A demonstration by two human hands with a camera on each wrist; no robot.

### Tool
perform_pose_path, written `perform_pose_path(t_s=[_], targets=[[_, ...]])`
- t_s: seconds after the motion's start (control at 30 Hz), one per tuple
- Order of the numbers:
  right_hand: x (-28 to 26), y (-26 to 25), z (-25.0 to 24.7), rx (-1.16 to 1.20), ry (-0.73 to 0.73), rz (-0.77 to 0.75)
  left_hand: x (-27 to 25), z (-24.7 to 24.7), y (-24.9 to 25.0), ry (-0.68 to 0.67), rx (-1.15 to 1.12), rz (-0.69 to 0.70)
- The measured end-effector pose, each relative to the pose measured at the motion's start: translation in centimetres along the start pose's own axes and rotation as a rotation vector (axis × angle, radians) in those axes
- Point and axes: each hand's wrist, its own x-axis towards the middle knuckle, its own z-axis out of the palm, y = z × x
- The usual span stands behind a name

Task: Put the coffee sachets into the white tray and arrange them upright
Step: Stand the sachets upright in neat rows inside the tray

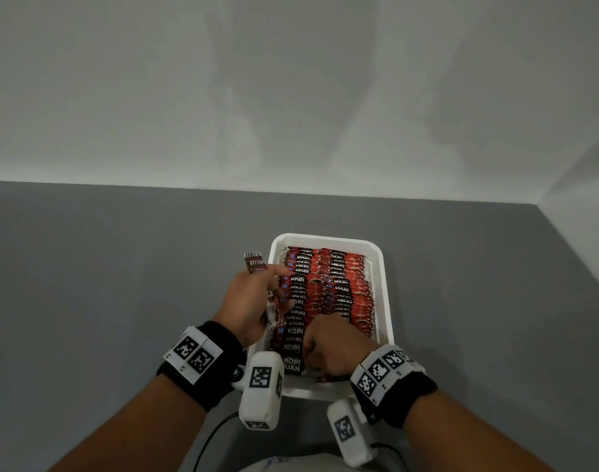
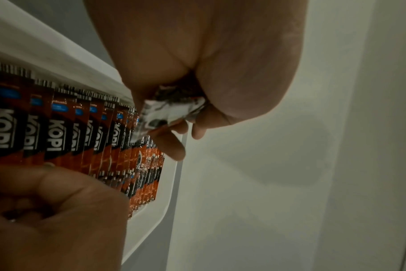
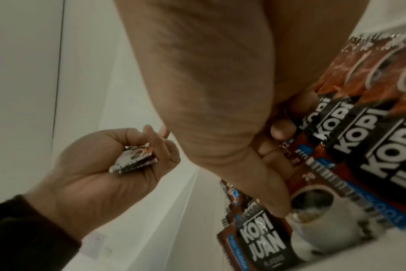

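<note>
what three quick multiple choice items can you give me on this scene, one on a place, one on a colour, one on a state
1. Where is the white tray?
A. on the grey surface in front of the person
B. on a wooden shelf
C. on the floor

2. What colour are most sachets in the tray?
A. green and yellow
B. red and black
C. plain white

3. What is the left hand doing?
A. lying flat and empty
B. holding a small bundle of sachets
C. lifting the tray

Answers:
1 A, the head view shows it on the grey surface.
2 B, red and black packs fill it.
3 B, the fingers curl round the bundle beside the tray.
</note>
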Motion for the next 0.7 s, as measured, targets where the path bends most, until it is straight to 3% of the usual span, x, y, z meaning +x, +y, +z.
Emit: perform_pose_path(t_s=[0.2,0.37,0.57,0.63,0.7], targets=[[0.5,-0.5,0.2,-0.105,-0.023,-0.006,0.3,-0.2,-0.2,-0.042,0.017,0.008],[0.2,-0.1,-0.2,-0.035,0.005,-0.008,1.0,-0.5,-0.9,-0.068,0.041,0.040],[-1.9,1.0,-3.8,0.464,0.314,0.028,1.3,-0.4,-1.5,-0.131,0.047,0.100],[-2.4,0.8,-4.5,0.752,0.365,0.021,1.0,0.2,-1.4,-0.176,0.027,0.089],[-2.6,0.6,-4.7,0.887,0.408,0.003,0.6,1.0,-1.4,-0.236,0.020,0.102]])
